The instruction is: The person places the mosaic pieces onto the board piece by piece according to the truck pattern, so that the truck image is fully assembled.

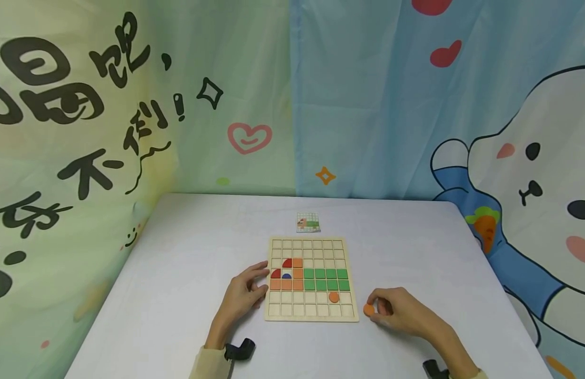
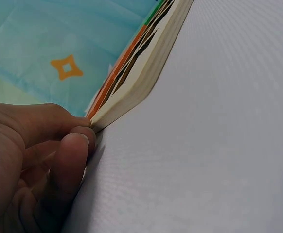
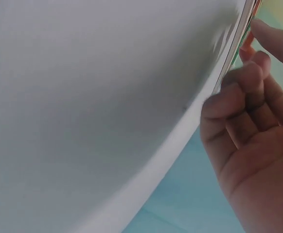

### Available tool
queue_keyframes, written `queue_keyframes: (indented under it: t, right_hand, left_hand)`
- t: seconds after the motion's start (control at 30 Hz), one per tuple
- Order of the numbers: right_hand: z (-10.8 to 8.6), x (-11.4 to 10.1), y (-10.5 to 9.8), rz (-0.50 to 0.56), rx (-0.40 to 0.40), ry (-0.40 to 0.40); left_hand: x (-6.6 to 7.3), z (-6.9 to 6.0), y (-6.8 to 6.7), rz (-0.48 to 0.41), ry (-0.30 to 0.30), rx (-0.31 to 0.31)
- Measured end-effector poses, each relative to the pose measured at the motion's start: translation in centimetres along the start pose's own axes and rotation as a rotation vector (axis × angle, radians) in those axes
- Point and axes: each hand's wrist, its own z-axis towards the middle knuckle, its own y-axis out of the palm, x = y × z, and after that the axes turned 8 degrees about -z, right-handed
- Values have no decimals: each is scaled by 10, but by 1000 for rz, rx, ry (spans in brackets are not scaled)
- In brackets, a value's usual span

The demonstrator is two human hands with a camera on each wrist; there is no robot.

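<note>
A wooden grid board [image 1: 302,311] lies on the table with colored pieces in its cells. Green squares [image 1: 321,285] fill two rows at right; orange squares [image 1: 298,262] run down and along the left. Two red quarter-round pieces [image 1: 287,263] and a blue half-round piece [image 1: 286,276] sit among them. One orange disc [image 1: 334,297] is in a lower right cell. My left hand [image 1: 242,291] touches the board's left edge with its fingertips. Just right of the board, my right hand [image 1: 400,311] pinches another orange disc [image 1: 369,310] between thumb and fingers.
Behind the board lies a small pattern card [image 1: 308,222] with a colored picture on a grid. A white cloth [image 1: 217,231] covers the table. Printed curtains [image 1: 359,105] hang beyond its back edge and at both sides.
</note>
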Motion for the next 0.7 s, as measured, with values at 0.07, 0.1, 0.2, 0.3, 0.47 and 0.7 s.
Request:
queue_keyframes:
  t: [0.07,0.1,0.2,0.3,0.47,0.7]
  right_hand:
    - [2,-4,-1,-6,12,-2]
    - [2,-6,-2,-3,16,-9]
    - [6,-13,-3,12,29,-43]
    - [10,-19,-2,28,38,-83]
    - [17,-29,0,31,58,-133]
    - [33,-47,7,32,63,-138]
  left_hand:
    - [0,0,0,-1,0,-1]
    - [0,0,0,-3,1,-1]
    - [0,0,0,-5,-1,-2]
    - [0,0,-1,-10,2,-4]
    - [1,1,0,-16,1,-11]
    - [2,0,-1,-17,1,-6]
